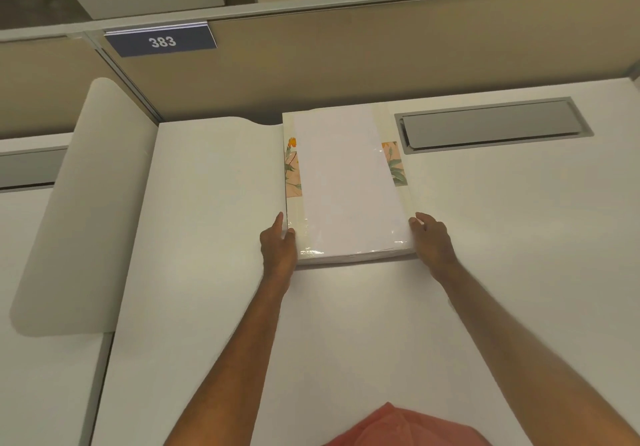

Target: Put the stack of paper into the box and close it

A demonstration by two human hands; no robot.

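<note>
A flat cream box (398, 168) with an orange-flower print lies closed on the white desk (207, 237), up against the back partition. A stack of white paper (346, 182) in clear plastic wrap rests on top of the box, covering its middle. My left hand (278, 248) grips the box's near left corner, thumb on top. On the near right corner, my right hand (433, 241) presses its fingers against the side edge. Both forearms reach in from below.
A grey recessed cable hatch (491, 128) sits in the desk just right of the box. A beige partition (346, 64) with a "383" sign (161, 41) closes off the back. A rounded white divider panel (86, 203) stands at the left.
</note>
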